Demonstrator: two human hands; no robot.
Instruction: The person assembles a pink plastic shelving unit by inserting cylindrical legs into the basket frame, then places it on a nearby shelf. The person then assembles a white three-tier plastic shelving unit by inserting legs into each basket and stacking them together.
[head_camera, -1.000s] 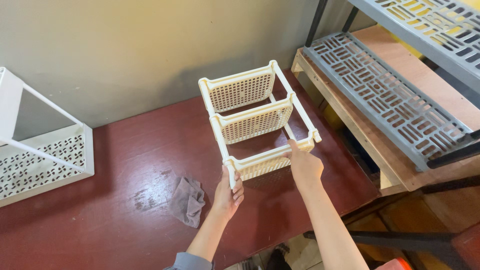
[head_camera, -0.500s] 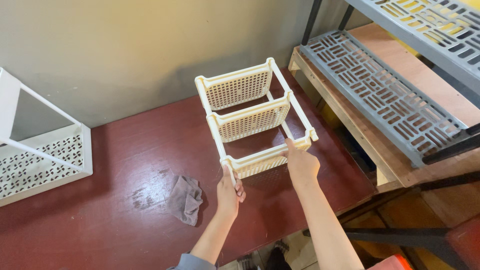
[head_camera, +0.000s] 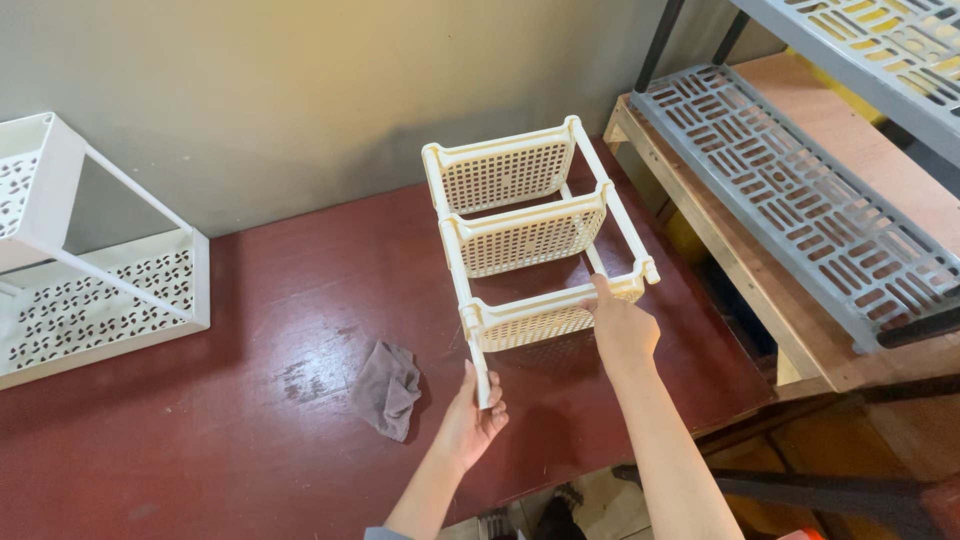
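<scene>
A cream plastic rack (head_camera: 528, 236) with three perforated tiers lies tipped on its side over a dark red table (head_camera: 250, 430), its far end toward the wall. My left hand (head_camera: 473, 418) grips the near end of the rack's left post. My right hand (head_camera: 620, 325) holds the nearest tier at its right corner, by the right post. A crumpled grey cloth (head_camera: 388, 388) lies on the table just left of my left hand.
A white metal corner shelf (head_camera: 90, 290) with patterned cut-outs stands at the far left. To the right are a wooden bench (head_camera: 720, 230) carrying a grey slotted plastic panel (head_camera: 800, 200) and a second grey panel (head_camera: 880, 50) above it. A wall runs behind.
The rack has shifted slightly toward the wall and left, with both hands staying on it. My left hand has slid to the very end of the left post.
</scene>
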